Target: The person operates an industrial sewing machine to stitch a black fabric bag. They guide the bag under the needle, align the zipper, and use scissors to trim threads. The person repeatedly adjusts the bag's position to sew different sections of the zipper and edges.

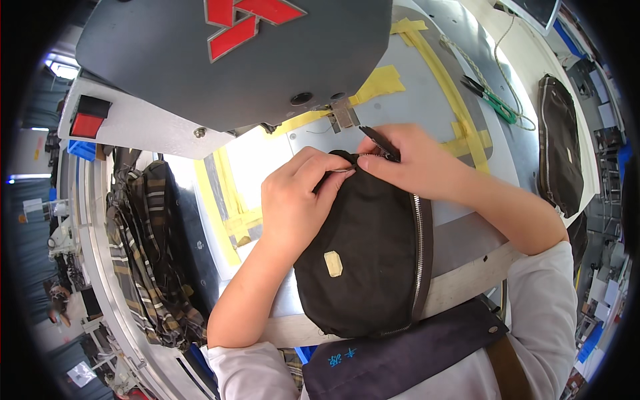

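Note:
A dark brown fabric bag [363, 247] hangs down toward me over the near edge of the sewing machine table, with a metal zipper [419, 247] along its right side and a small cream patch on its front. My left hand [297, 190] is closed on the bag's top edge, thumb and fingers pinching the cloth. Right beside it, my right hand [407, 160] pinches the same edge near the zipper's upper end. A dark narrow strip [380, 143] sticks out between its fingers; I cannot make out its kind. Both hands are just below the machine's presser foot [344, 115].
The grey sewing machine head [267, 67] overhangs the far side. Yellow tape [460, 100] marks the plate. Green-handled scissors [497, 107] and a cord lie far right, near another dark zippered bag [560, 147]. Plaid cloth pieces [150, 247] hang at the left.

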`<state>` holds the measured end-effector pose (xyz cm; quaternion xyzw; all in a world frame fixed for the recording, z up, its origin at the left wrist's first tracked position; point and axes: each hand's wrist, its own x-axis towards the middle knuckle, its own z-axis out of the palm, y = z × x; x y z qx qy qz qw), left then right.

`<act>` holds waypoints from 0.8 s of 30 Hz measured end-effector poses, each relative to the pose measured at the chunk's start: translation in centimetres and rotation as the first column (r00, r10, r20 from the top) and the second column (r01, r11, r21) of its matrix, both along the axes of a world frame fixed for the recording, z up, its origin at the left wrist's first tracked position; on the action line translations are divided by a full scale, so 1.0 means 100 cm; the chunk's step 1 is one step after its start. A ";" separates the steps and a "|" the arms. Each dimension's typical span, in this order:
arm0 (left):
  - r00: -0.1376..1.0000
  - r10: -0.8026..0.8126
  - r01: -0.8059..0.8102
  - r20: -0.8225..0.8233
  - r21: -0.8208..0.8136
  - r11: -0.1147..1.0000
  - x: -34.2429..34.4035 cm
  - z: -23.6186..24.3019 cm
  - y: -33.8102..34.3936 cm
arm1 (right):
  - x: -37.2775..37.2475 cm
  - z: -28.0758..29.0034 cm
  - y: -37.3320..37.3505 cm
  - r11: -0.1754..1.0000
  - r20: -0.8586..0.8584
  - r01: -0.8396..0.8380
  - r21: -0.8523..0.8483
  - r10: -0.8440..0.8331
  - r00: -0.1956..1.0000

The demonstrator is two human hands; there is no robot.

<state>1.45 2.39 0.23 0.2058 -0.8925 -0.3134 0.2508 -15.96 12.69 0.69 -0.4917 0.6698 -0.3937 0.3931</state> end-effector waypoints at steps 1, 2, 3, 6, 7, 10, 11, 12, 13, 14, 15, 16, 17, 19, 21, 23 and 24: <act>1.000 -0.006 0.006 0.004 0.011 1.000 0.000 0.001 0.000 | 0.000 0.001 0.001 1.000 0.018 0.018 0.004 -0.018 1.000; 1.000 -0.004 0.003 0.020 0.063 0.998 0.000 0.002 -0.001 | 0.002 0.001 0.003 0.999 0.036 0.035 0.007 -0.036 0.999; 0.999 -0.002 -0.002 0.036 0.114 0.994 -0.001 0.002 -0.002 | 0.003 0.001 0.004 0.999 0.054 0.053 0.012 -0.053 0.997; 0.998 -0.003 -0.010 0.059 0.225 0.974 0.000 0.003 -0.004 | 0.000 -0.016 0.004 0.886 -0.280 -0.144 -0.442 0.016 0.960; 0.998 -0.004 -0.012 0.063 0.258 0.966 0.001 0.002 -0.005 | 0.000 -0.017 0.005 0.875 -0.284 -0.156 -0.458 0.023 0.958; 0.999 -0.008 -0.006 0.051 0.266 0.964 0.000 0.004 -0.004 | 0.001 -0.018 0.006 0.854 -0.303 -0.173 -0.490 0.019 0.953; 1.000 0.002 -0.008 0.027 0.209 0.978 -0.001 0.003 -0.004 | 0.001 -0.016 0.007 0.856 -0.312 -0.164 -0.491 0.003 0.950; 1.000 0.010 -0.010 0.003 0.151 0.988 -0.001 0.002 -0.002 | 0.001 -0.014 0.007 0.857 -0.321 -0.155 -0.492 -0.013 0.947; 1.000 0.018 -0.015 -0.022 0.092 0.996 -0.001 0.000 -0.002 | 0.001 -0.012 0.006 0.880 -0.308 -0.129 -0.456 -0.020 0.951; 0.997 -0.005 0.003 -0.072 -0.020 1.000 0.000 -0.005 -0.003 | 0.002 -0.010 0.004 0.902 -0.295 -0.103 -0.420 -0.029 0.955; 0.993 -0.032 0.016 -0.118 -0.133 0.991 -0.001 -0.010 -0.005 | 0.002 -0.008 0.002 0.921 -0.282 -0.077 -0.382 -0.037 0.959; 0.985 -0.068 0.027 -0.161 -0.243 0.970 -0.002 -0.013 -0.007 | 0.002 -0.006 0.002 0.912 -0.292 -0.096 -0.398 -0.027 0.956; 0.984 -0.076 0.032 -0.162 -0.258 0.966 -0.003 -0.013 -0.008 | 0.002 -0.005 0.001 0.903 -0.302 -0.116 -0.413 -0.016 0.953; 0.982 -0.093 0.042 -0.165 -0.287 0.957 -0.003 -0.012 -0.010 | 0.000 -0.004 0.002 0.880 -0.354 -0.186 -0.437 0.022 0.935; 0.985 -0.080 0.040 -0.151 -0.250 0.967 -0.003 -0.009 -0.008 | -0.003 -0.002 0.004 0.848 -0.435 -0.286 -0.447 0.073 0.897; 0.988 -0.064 0.031 -0.139 -0.227 0.973 -0.003 -0.007 -0.006 | -0.004 -0.001 0.004 0.849 -0.423 -0.297 -0.438 0.097 0.901; 0.989 -0.057 0.026 -0.134 -0.223 0.974 -0.003 -0.006 -0.006 | -0.005 -0.001 0.004 0.849 -0.417 -0.303 -0.433 0.109 0.902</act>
